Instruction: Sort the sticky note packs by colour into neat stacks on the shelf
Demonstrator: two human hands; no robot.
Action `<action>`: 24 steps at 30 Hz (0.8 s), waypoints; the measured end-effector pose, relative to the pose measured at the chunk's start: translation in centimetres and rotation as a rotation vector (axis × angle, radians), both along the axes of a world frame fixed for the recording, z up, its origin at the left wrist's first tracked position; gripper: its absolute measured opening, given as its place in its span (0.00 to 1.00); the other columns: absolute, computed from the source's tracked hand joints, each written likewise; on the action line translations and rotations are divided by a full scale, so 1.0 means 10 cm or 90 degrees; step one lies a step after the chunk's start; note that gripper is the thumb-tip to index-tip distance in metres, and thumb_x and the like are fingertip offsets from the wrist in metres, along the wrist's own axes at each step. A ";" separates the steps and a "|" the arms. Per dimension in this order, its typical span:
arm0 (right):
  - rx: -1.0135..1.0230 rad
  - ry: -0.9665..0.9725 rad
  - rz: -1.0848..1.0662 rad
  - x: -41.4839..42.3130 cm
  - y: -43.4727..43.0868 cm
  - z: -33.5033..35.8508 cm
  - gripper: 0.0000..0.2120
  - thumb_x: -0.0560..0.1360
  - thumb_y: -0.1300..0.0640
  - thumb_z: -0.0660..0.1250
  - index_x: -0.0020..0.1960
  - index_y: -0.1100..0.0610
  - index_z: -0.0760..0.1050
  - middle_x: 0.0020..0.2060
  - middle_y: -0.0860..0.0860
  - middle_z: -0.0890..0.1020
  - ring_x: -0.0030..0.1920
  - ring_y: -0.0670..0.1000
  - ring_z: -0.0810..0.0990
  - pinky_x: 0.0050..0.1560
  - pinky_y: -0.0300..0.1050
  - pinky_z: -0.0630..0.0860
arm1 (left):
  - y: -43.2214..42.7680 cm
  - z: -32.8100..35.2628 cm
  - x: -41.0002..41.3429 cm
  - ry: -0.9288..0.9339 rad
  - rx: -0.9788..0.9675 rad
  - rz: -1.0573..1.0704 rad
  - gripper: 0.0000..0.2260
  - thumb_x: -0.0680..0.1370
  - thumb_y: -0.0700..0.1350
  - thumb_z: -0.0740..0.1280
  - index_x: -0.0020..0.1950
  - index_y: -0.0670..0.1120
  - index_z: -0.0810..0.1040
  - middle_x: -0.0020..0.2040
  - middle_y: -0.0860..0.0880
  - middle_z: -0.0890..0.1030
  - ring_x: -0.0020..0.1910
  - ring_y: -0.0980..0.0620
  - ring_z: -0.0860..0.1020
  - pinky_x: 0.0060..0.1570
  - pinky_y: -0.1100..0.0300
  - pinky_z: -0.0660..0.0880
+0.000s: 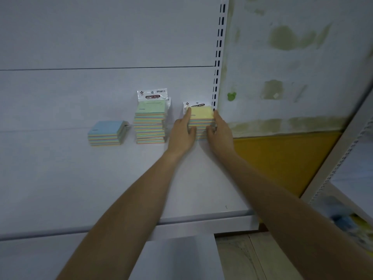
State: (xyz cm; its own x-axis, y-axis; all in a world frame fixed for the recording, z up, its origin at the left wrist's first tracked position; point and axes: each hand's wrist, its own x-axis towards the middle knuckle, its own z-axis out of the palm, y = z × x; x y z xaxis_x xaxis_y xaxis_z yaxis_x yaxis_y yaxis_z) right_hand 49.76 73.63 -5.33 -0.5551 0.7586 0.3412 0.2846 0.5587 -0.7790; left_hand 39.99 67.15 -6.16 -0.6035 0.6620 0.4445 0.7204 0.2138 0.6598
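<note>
Three stacks of sticky note packs stand on the white shelf [80,178]. A low blue-topped stack [107,133] is on the left. A taller green-topped stack [151,122] stands in the middle. At the right, near the back corner, is a yellow-topped stack [201,116]. My left hand [182,134] presses its left side, fingers along the packs and thumb at the front. My right hand [219,132] presses its right side the same way. The lower front of the yellow stack is partly hidden by my thumbs.
A slotted white upright [219,57] rises just behind the yellow stack. A stained wall with a yellow panel [282,158] lies to the right. Another shelf unit [343,178] stands at the far right. The shelf's front edge [181,221] runs below my forearms.
</note>
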 end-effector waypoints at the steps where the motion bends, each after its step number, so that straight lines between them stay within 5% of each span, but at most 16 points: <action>1: -0.002 0.005 0.003 -0.01 0.00 -0.01 0.28 0.76 0.61 0.57 0.74 0.56 0.54 0.65 0.57 0.71 0.61 0.55 0.74 0.55 0.42 0.69 | 0.00 -0.01 0.00 0.002 -0.012 -0.007 0.30 0.75 0.39 0.64 0.75 0.44 0.55 0.57 0.34 0.76 0.58 0.39 0.75 0.51 0.60 0.65; 4: -0.015 0.006 0.027 -0.03 0.03 -0.04 0.31 0.68 0.62 0.58 0.70 0.54 0.59 0.57 0.58 0.76 0.53 0.56 0.78 0.49 0.46 0.77 | -0.01 -0.03 -0.02 -0.007 -0.023 -0.029 0.36 0.70 0.34 0.66 0.75 0.44 0.55 0.57 0.35 0.77 0.58 0.38 0.75 0.53 0.58 0.69; 8: -0.037 -0.026 0.011 0.03 0.02 -0.01 0.31 0.73 0.68 0.57 0.74 0.55 0.54 0.62 0.58 0.73 0.59 0.55 0.74 0.52 0.39 0.67 | -0.05 0.00 0.02 -0.007 -0.028 -0.020 0.35 0.71 0.31 0.63 0.75 0.44 0.54 0.61 0.35 0.73 0.58 0.39 0.74 0.55 0.57 0.69; 15: -0.016 0.008 0.021 0.00 -0.02 -0.01 0.32 0.68 0.60 0.58 0.71 0.52 0.58 0.58 0.58 0.76 0.56 0.56 0.77 0.48 0.42 0.71 | -0.13 0.02 0.14 0.027 -0.034 0.000 0.34 0.73 0.32 0.61 0.76 0.45 0.52 0.64 0.37 0.71 0.62 0.39 0.71 0.56 0.59 0.66; 17: 0.003 0.026 0.013 0.02 -0.01 0.00 0.32 0.65 0.57 0.58 0.70 0.53 0.60 0.59 0.58 0.74 0.59 0.57 0.75 0.54 0.49 0.76 | -0.17 0.05 0.20 0.057 -0.053 0.033 0.32 0.75 0.34 0.59 0.76 0.47 0.51 0.70 0.37 0.65 0.66 0.39 0.67 0.64 0.54 0.64; 19: -0.005 0.055 0.007 0.08 -0.05 0.05 0.32 0.69 0.60 0.60 0.72 0.53 0.58 0.65 0.57 0.70 0.65 0.55 0.69 0.66 0.50 0.69 | -0.23 0.10 0.22 0.128 -0.062 0.060 0.30 0.75 0.36 0.58 0.76 0.48 0.53 0.72 0.38 0.62 0.68 0.38 0.66 0.67 0.49 0.64; 24: 0.017 0.088 0.026 0.20 -0.11 0.17 0.30 0.74 0.62 0.60 0.73 0.55 0.55 0.69 0.55 0.65 0.70 0.53 0.64 0.69 0.46 0.62 | -0.50 0.45 0.32 0.206 0.048 0.029 0.25 0.76 0.40 0.58 0.74 0.47 0.60 0.69 0.43 0.69 0.65 0.43 0.71 0.60 0.48 0.72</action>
